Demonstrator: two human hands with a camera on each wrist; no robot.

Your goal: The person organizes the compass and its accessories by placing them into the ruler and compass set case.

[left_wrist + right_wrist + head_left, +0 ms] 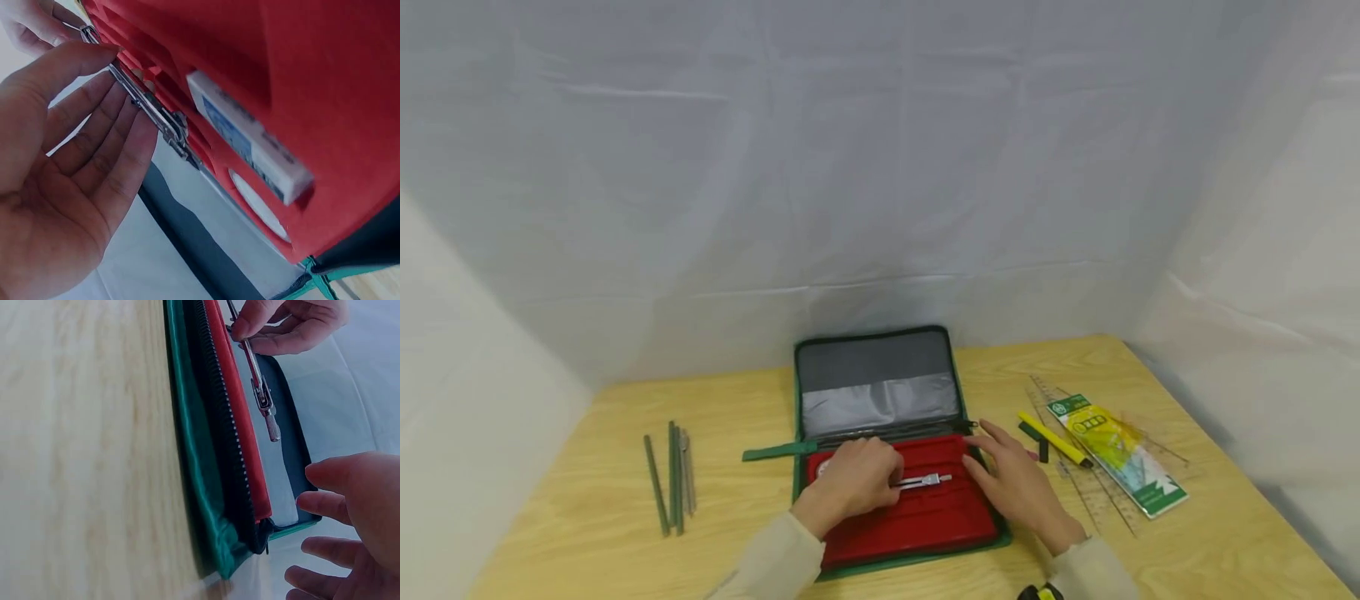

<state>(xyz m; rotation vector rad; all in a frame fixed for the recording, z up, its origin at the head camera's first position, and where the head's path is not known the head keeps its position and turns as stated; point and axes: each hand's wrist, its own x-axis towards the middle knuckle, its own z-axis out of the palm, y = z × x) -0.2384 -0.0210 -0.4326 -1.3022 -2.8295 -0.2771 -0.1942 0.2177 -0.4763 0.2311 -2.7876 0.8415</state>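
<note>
My left hand (859, 479) pinches a silver drafting compass (931, 480) between thumb and fingers, over the red moulded tray (917, 533) of an unzipped green case. In the right wrist view, the knurled handle of the compass (267, 412) points away from the left hand. A small white eraser (247, 137) with a blue label sits in a slot of the tray, and a round white piece (259, 203) lies in a recess beside it. At the tray's right edge is my right hand (1015, 487), fingers spread and holding nothing.
The grey-lined lid (872, 367) leans back by the white sheet. Green pencils (673, 479) and a thin silver tool (687, 471) lie left. To the right are a yellow cutter (1055, 439), clear rulers (1090, 500) and a green-and-yellow packet (1116, 454).
</note>
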